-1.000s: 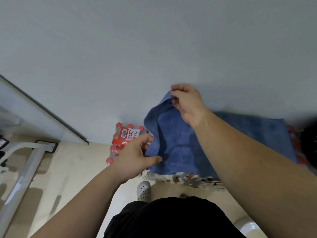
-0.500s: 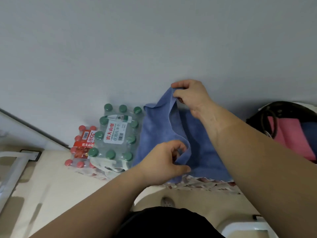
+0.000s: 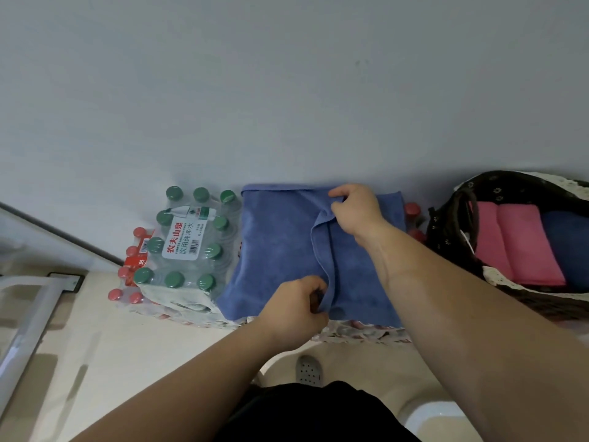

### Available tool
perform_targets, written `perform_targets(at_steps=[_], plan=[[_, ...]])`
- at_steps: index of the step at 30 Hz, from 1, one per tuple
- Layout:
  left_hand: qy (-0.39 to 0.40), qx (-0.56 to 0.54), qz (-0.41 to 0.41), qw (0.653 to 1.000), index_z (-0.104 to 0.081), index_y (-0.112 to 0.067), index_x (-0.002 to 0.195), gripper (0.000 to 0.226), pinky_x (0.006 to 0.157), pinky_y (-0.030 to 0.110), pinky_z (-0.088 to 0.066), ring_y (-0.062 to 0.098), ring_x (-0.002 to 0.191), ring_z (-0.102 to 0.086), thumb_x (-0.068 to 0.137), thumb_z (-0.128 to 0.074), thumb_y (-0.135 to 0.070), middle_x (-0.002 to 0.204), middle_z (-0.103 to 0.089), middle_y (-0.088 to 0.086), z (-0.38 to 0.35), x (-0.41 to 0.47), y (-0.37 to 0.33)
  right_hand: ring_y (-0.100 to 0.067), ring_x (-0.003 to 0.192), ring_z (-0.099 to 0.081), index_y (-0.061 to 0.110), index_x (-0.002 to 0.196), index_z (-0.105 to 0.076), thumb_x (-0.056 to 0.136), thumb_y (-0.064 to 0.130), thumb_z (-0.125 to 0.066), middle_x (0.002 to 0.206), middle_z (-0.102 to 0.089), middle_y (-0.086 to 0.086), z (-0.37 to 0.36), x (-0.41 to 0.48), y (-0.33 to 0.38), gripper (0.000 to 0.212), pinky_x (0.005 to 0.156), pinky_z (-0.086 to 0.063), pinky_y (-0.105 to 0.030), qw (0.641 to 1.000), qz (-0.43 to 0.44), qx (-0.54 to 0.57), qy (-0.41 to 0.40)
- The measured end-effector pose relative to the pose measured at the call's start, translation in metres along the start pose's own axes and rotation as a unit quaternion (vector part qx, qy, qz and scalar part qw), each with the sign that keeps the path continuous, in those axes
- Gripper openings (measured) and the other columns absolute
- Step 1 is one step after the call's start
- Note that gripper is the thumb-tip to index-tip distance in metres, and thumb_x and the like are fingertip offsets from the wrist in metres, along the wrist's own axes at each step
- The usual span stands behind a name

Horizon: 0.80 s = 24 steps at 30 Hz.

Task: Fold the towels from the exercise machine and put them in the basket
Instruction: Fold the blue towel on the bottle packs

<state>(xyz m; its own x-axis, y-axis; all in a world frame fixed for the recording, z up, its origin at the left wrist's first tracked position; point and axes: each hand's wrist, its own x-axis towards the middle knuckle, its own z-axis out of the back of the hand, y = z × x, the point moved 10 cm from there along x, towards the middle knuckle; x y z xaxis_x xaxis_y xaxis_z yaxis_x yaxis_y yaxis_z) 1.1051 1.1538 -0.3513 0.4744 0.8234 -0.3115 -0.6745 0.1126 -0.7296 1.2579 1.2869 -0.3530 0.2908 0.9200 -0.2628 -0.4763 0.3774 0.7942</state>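
Head view. Towel (image 3: 280,250): blue, spread on packs by the wall; likely soft, light, limp, best taken at edges. Left hand (image 3: 294,311) pinches the near fold edge; right hand (image 3: 357,212) pinches the far. Basket (image 3: 452,224) right, holding pink towels.

"农夫山泉 饮用纯净水" on bottle-pack label (image 3: 182,242)

The rectangular blue cloth towel (image 3: 280,250) looks plush and totally matt, with a short fuzzy nap. The shrink-wrapped pack of green-capped water bottles (image 3: 188,250) is all clear glossy plastic film, pretty crinkled, with a smooth white label. The dark basket with a flower-print cloth lining (image 3: 443,232) has lacy trim on the rim, and the folded pink cloth towels (image 3: 522,247) inside are matt too. The beige floor (image 3: 111,346) is smooth with a soft sheen. The white tube frame (image 3: 28,320) looks like glossy painted metal.
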Motion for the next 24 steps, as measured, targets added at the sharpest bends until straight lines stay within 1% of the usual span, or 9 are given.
perform_targets(at_steps=[2,5,8,12,16,18,21,22,24], plan=[[0.003,-0.015,-0.012,1.0,-0.056,-0.028,0.081,0.026,0.051,0.013,-0.034,0.004,0.055,-0.047,0.072,-0.066,-0.006,0.06,-0.05,-0.012,0.001,-0.002,-0.01,-0.015,0.104,-0.059,0.01,0.121,-0.068,0.089,0.002,-0.056,0.122,-0.067,-0.006,0.014,0.0,0.01,0.035,0.089,-0.045,-0.021,0.999,0.017,0.016,-0.021],[0.011,-0.034,-0.032,0.999,-0.063,-0.02,0.092,0.023,0.052,0.015,-0.04,0.006,0.057,-0.052,0.074,-0.068,-0.007,0.064,-0.058,-0.007,-0.001,-0.002,-0.027,-0.02,0.112,-0.061,0.008,0.122,-0.067,0.089,0.003,-0.055,0.124,-0.066,-0.009,0.039,-0.001,0.021,0.036,0.1,-0.047,-0.029,0.998,0.045,0.001,-0.053],[0.048,-0.031,-0.048,0.997,-0.065,-0.019,0.101,0.025,0.057,0.016,-0.042,0.006,0.061,-0.055,0.079,-0.074,-0.02,0.067,-0.06,-0.008,-0.017,0.0,-0.041,-0.026,0.117,-0.06,0.004,0.123,-0.067,0.089,0.003,-0.055,0.127,-0.064,-0.013,0.059,0.004,0.016,0.036,0.102,-0.045,-0.029,0.994,0.048,-0.046,-0.081],[0.081,-0.041,-0.001,0.996,-0.064,-0.026,0.113,0.037,0.065,0.019,-0.047,0.004,0.069,-0.06,0.083,-0.073,-0.046,0.081,-0.069,-0.001,-0.033,0.003,-0.028,-0.032,0.129,-0.046,0.009,0.135,-0.056,0.09,0.02,-0.059,0.144,-0.04,-0.013,0.046,0.004,-0.006,0.047,0.108,-0.039,-0.036,0.977,0.019,-0.211,-0.015],[-0.05,-0.047,0.044,0.997,-0.07,-0.024,0.092,0.01,0.067,0.027,-0.048,0.008,0.064,-0.059,0.088,-0.069,-0.033,0.071,-0.067,-0.003,0.009,-0.005,0.006,-0.037,0.14,-0.022,0.019,0.144,-0.04,0.088,0.049,-0.058,0.153,-0.02,-0.015,0.025,-0.014,-0.004,0.067,0.113,-0.023,-0.05,0.935,-0.001,-0.354,-0.02],[-0.144,-0.034,0.086,0.985,-0.068,-0.022,0.081,0.01,0.066,0.028,-0.048,0.009,0.063,-0.058,0.087,-0.069,-0.03,0.067,-0.066,-0.004,0.042,-0.018,0.032,-0.037,0.146,-0.009,0.022,0.151,-0.031,0.087,0.052,-0.059,0.16,-0.007,-0.016,0.011,-0.023,0.005,0.076,0.116,-0.015,-0.054,0.932,0.018,-0.359,-0.042],[-0.252,0.002,0.159,0.955,-0.065,-0.022,0.082,0.011,0.069,0.032,-0.052,0.012,0.069,-0.06,0.087,-0.068,-0.031,0.075,-0.065,-0.005,0.085,-0.041,0.074,-0.038,0.15,0.009,0.027,0.154,-0.024,0.087,0.052,-0.06,0.163,0.013,-0.015,-0.017,-0.036,0.03,0.081,0.118,-0.001,-0.058,0.925,0.078,-0.367,-0.06],[-0.273,0.011,0.182,0.945,-0.064,-0.021,0.087,0.012,0.072,0.033,-0.053,0.014,0.074,-0.061,0.087,-0.068,-0.033,0.084,-0.066,-0.004,0.094,-0.048,0.087,-0.038,0.15,0.01,0.028,0.154,-0.024,0.088,0.052,-0.059,0.164,0.013,-0.015,-0.028,-0.041,0.041,0.078,0.118,0.001,-0.059,0.923,0.108,-0.365,-0.061],[-0.287,0.026,0.231,0.93,-0.063,-0.018,0.104,0.025,0.08,0.033,-0.051,0.019,0.088,-0.061,0.088,-0.067,-0.037,0.103,-0.064,0.001,0.1,-0.059,0.109,-0.038,0.149,-0.003,0.03,0.149,-0.035,0.091,0.051,-0.056,0.162,-0.007,-0.014,-0.054,-0.051,0.068,0.066,0.118,-0.007,-0.056,0.916,0.18,-0.356,-0.041]])
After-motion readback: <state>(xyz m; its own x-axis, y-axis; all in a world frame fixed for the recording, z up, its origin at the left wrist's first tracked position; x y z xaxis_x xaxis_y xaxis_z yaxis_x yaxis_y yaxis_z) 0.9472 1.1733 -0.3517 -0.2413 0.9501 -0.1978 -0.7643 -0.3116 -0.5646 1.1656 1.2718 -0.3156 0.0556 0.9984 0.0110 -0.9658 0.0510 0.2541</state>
